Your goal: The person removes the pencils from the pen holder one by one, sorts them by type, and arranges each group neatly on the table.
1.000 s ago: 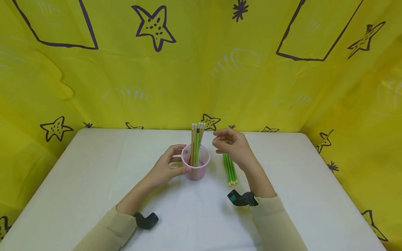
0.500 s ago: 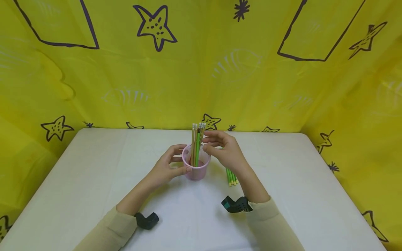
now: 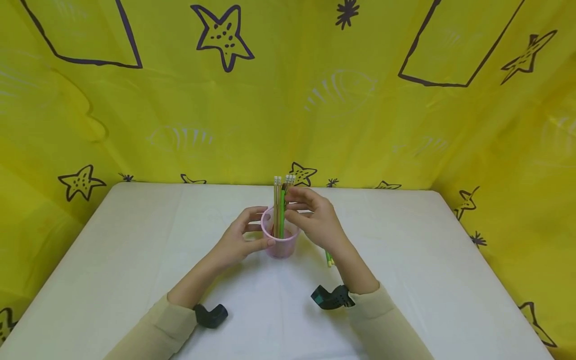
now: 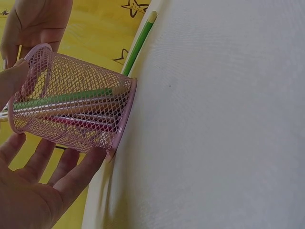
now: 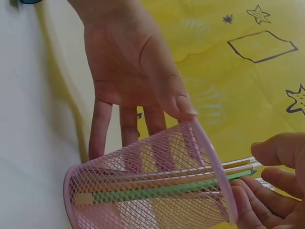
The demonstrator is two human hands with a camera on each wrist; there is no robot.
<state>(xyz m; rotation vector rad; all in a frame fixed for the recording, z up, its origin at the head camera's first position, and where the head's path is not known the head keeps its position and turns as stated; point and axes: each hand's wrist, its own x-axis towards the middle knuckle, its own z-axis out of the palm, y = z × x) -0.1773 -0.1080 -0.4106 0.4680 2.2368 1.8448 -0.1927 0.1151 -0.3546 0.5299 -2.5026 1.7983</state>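
Note:
My left hand [image 3: 238, 237] holds a pink mesh pencil cup [image 3: 281, 247] from the left, thumb at the near rim and fingers round the far side. Inside stand several tan pencils [image 3: 276, 200] with white erasers upward. One green pencil [image 5: 157, 190] stands among them, point up and eraser end down. A reddish pencil [image 4: 81, 122] also shows through the mesh. My right hand [image 3: 317, 220] is over the cup's right rim, thumb and fingers parted beside the pencil tops. In the right wrist view its fingertips [image 5: 259, 151] are close to the green point, without a plain pinch.
Several green pencils [image 3: 330, 259] with yellow ends lie on the white table [image 3: 180, 225], right of the cup, partly hidden by the right hand. A yellow patterned cloth [image 3: 270, 100] rises behind and at both sides. A black wrist camera [image 3: 330, 298] sits below each hand.
My right hand has moved left, from above the loose green pencils to the pencils in the cup. It now covers more of the loose ones. The left hand and cup stay put.

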